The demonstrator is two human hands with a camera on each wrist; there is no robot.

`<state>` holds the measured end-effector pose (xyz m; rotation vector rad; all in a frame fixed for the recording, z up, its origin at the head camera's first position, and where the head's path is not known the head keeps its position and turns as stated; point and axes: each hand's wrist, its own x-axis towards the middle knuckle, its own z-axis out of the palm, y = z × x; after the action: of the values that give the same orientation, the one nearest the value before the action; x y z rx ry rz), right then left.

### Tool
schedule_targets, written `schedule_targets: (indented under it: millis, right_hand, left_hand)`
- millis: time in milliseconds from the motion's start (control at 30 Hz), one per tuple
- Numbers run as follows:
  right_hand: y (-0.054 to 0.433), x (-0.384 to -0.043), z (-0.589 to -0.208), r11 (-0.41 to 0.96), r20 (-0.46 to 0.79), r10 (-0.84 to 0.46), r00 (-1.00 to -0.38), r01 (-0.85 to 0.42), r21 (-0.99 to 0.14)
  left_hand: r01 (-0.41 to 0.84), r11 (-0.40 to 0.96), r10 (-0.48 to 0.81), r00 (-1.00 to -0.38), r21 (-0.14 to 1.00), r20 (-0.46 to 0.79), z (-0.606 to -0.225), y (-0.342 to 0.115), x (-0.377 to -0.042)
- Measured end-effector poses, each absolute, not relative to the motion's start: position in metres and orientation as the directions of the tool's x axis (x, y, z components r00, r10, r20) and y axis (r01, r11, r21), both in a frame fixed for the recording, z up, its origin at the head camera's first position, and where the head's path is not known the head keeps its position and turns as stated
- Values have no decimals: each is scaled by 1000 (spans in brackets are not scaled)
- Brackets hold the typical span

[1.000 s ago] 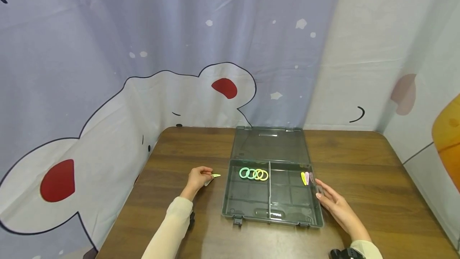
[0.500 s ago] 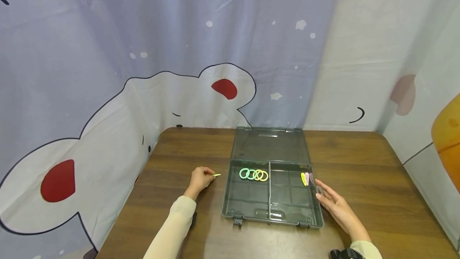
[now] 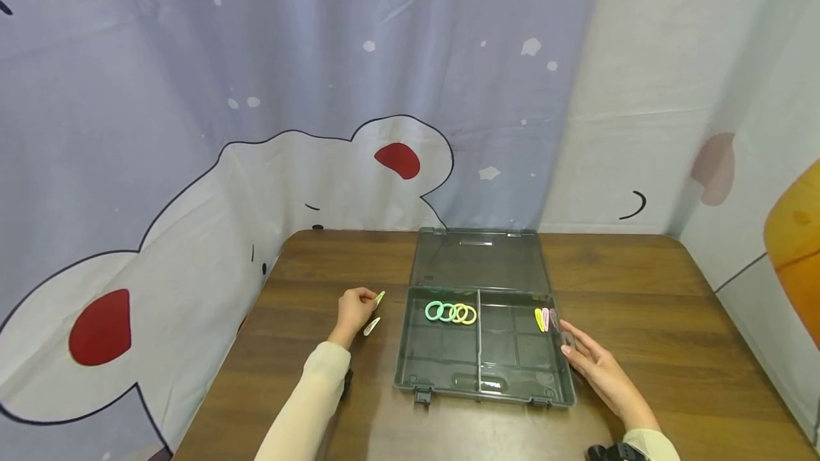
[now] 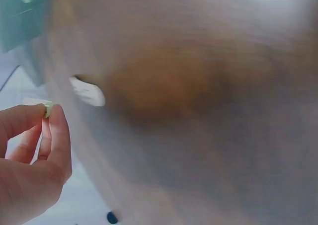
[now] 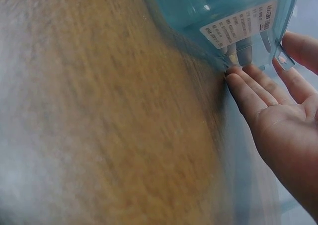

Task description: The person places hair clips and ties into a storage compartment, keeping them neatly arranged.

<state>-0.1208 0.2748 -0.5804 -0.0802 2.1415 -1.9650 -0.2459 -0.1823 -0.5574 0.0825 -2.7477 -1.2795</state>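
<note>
My left hand (image 3: 354, 311) pinches a yellow-green hair clip (image 3: 380, 298) between thumb and fingertips, slightly above the table left of the box. Below it a white hair clip (image 3: 371, 326) lies on the wood. My right hand (image 3: 598, 368) touches the right side of a clear grey storage box (image 3: 442, 361) with mostly straight fingers, thumb apart; a small tab (image 5: 284, 59) of the box shows between thumb and fingers. Inside the right compartment lie a yellow hair clip (image 3: 539, 319), a pink one (image 3: 546, 319) and a darker one (image 3: 554, 317), side by side.
Several green and yellow rings (image 3: 451, 312) overlap in a row in the left compartment. A divider (image 3: 479, 347) splits the box. Its lid (image 3: 480, 258) lies back toward the curtain (image 3: 487, 91). A latch (image 3: 423, 395) juts from the front edge above the wooden table (image 3: 615, 269).
My left hand has moved away from me a little and tilted the yellow-green clip upward, uncovering the white clip on the table. The right hand stays against the box.
</note>
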Motion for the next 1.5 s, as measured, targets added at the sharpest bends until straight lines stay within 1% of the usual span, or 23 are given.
schedule_targets:
  millis: [200,400,533,867,1133,1267,1500]
  right_hand:
    - [276,-121,-581,107,-142,-190,-971,124,-987]
    - [275,-121,-579,97,-135,-199,-971,118,-988]
    - [275,-121,-577,101,-141,-198,-970,123,-987]
    - [276,-122,-580,118,-159,-191,-969,139,-983]
    - [275,-121,-580,110,-139,-192,-971,120,-987]
    - [275,-121,-580,111,-149,-180,-972,130,-985]
    - [275,-121,-579,123,-168,-180,-969,147,-981]
  left_hand:
    - [-101,431,-121,-991,897,-53,-537,-163,-250]
    - [-129,246,-62,-991,961,-117,-518,-133,-250]
    - [-142,155,-4,-990,978,-143,-509,-113,-250]
    - [-210,46,124,-969,977,-214,-495,-60,-250]
    - [-255,-18,159,-955,967,-249,-490,-19,-249]
    - [-271,-43,172,-950,962,-260,-489,-1,-249]
    - [-291,-44,168,-945,956,-280,-488,29,-243]
